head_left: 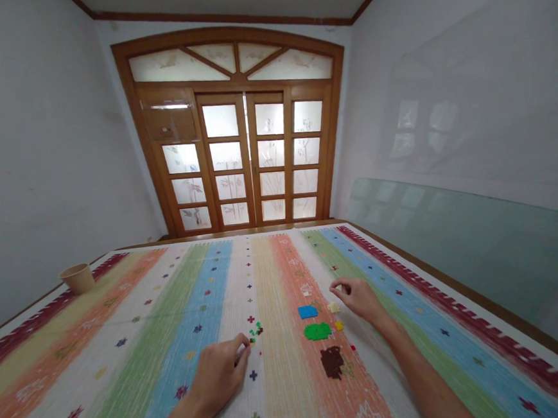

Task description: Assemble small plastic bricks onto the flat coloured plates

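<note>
Left hand hovering just left of small green plastic bricks, nearer them; right hand well right of bricks, fingers curled, grip unclear on both.

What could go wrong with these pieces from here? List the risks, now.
The left hand sits right beside the tiny pieces, so a slip might scatter them. Those pieces could also be hard to spot among the small printed crosses on the cloth. The right hand hangs just above the cream piece and might knock it.
</note>
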